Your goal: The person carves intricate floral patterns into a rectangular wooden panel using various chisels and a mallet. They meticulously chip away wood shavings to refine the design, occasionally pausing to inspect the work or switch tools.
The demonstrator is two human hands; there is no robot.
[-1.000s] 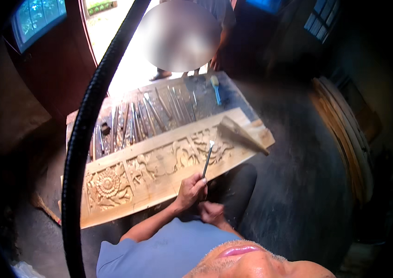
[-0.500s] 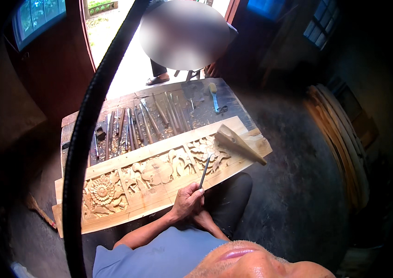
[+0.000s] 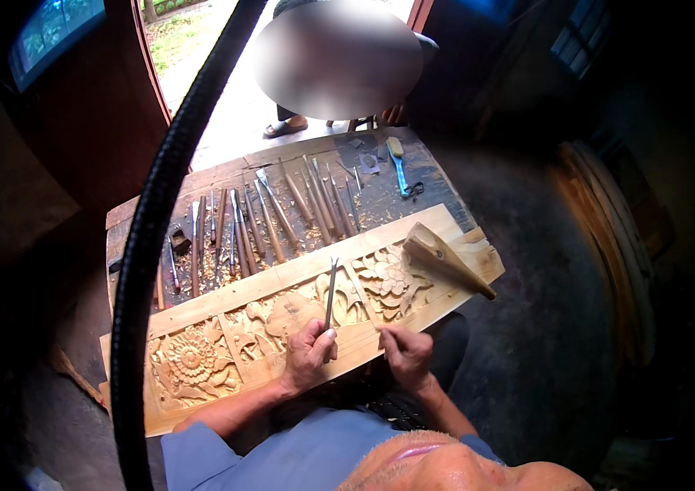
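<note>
A long pale wooden board (image 3: 253,286), carved in relief with flowers and leaves in framed panels, lies across the near side of the bench. My left hand (image 3: 308,358) is closed around a slim dark carving chisel (image 3: 330,299), its bright tip pointing up and away over the board between the middle and right panels. To its right, my right hand (image 3: 407,357) is closed at the board's near edge, thumb and fingers pressed together; what they hold, if anything, is too small to make out. A wooden mallet (image 3: 446,258) rests on the board's right end.
Several wooden-handled chisels (image 3: 270,214) lie in a row among shavings on the dark bench (image 3: 339,159). A brush with a blue handle (image 3: 399,170) lies at the far right. Boards (image 3: 605,254) lean at the right, and a person (image 3: 286,127) sits beyond the bench.
My left hand has moved left with the chisel, whose tip has left the right panel's flower. My right hand has come out from beneath the left to the board's near edge.
</note>
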